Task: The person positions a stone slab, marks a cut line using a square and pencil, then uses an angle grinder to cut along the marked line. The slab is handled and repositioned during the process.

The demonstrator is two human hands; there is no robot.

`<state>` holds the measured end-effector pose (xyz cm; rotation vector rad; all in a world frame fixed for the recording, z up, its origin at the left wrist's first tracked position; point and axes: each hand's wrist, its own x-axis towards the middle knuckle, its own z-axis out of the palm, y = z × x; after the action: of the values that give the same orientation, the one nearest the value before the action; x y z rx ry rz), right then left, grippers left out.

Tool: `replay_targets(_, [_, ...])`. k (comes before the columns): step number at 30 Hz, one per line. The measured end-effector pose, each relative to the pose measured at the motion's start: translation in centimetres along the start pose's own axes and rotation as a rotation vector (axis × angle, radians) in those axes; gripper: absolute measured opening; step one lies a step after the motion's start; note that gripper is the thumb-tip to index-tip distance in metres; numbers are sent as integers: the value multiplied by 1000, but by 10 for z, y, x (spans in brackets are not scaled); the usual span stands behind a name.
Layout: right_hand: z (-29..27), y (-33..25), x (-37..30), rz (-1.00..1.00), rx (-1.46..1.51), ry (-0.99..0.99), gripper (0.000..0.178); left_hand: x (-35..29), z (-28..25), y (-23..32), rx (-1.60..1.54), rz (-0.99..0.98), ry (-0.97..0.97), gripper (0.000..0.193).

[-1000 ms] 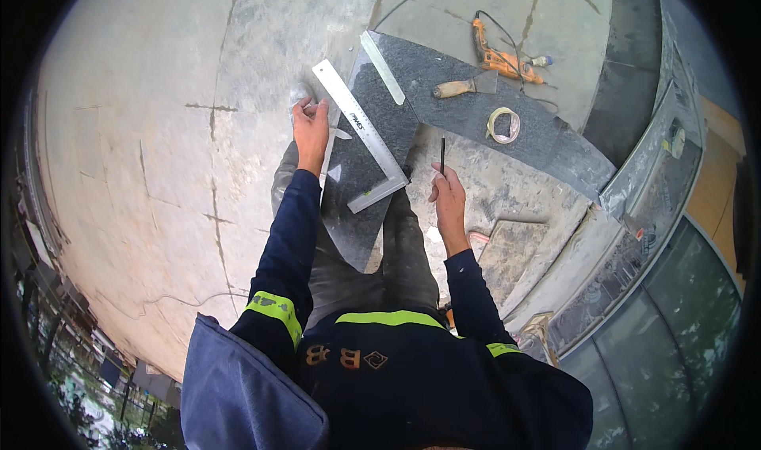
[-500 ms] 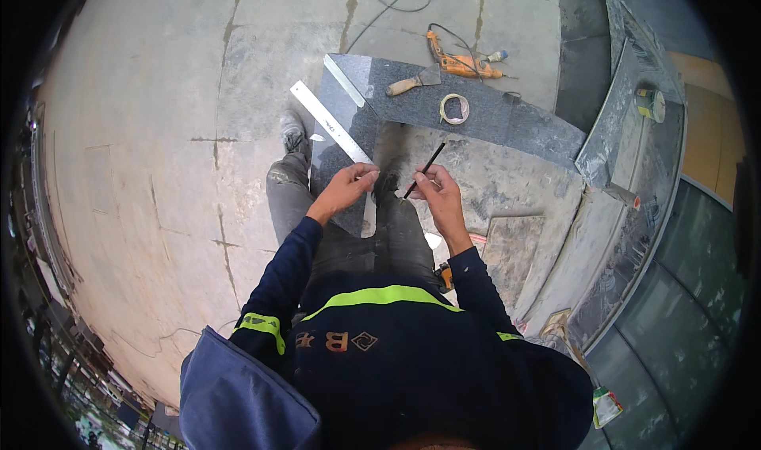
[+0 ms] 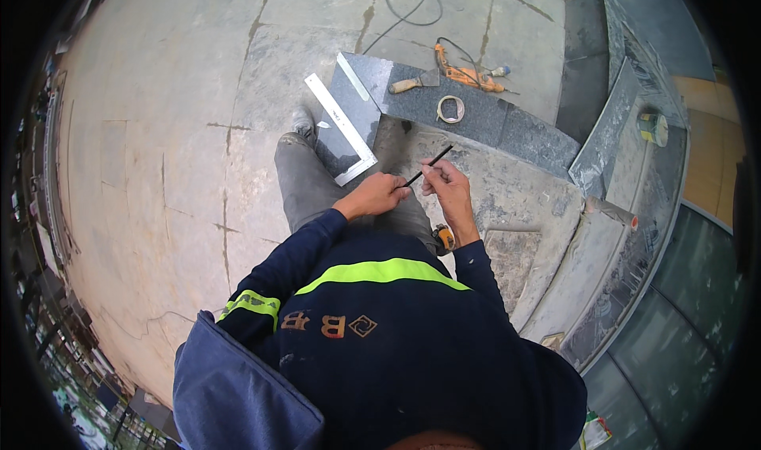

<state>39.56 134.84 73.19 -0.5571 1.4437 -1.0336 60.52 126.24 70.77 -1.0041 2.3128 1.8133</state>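
A slim black pencil (image 3: 438, 156) slants between my hands, its upper end pointing away to the right. My right hand (image 3: 449, 192) pinches it with the fingertips. At its lower end my left hand (image 3: 376, 196) is closed, thumb and fingers gripping the tip. Just beyond the left hand, a silvery metal try square (image 3: 337, 117) lies on a dark grey stone slab (image 3: 342, 150), its short arm toward me. A second pale metal strip (image 3: 353, 78) rests along the slab's far part.
On the adjoining slab (image 3: 483, 119) are a putty knife (image 3: 408, 84) and a tape roll (image 3: 450, 109). An orange corded drill (image 3: 468, 74) lies behind it. Stone upstand pieces (image 3: 606, 133) and a small tub (image 3: 652, 127) stand at right. A tape measure (image 3: 444, 238) is by my thigh.
My left hand has left the square's near end and come right and closer to me, onto the pencil's lower end. The view has shifted, showing the square's short arm.
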Motion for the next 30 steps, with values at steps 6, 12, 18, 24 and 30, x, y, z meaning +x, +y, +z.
replay_targets(6, [-49, 14, -29, 132, 498, -146, 32, 31, 29, -17, 223, -2, -23, 43])
replay_targets(12, [-49, 60, -27, 201, 172, 63, 45, 70, 45, -119, 121, -876, 601, 104])
replay_targets(18, [-43, 147, 3, 353, 120, 120, 41, 117, 48, -191, 80, -1042, 863, 96])
replay_targets(24, [17, 205, 64, 110, -131, 238, 42, 135, 47, -192, -145, -853, 965, 80])
replay_targets(30, [18, 189, 61, 241, 431, 166, 33, 172, 69, -79, -63, -430, 780, 69])
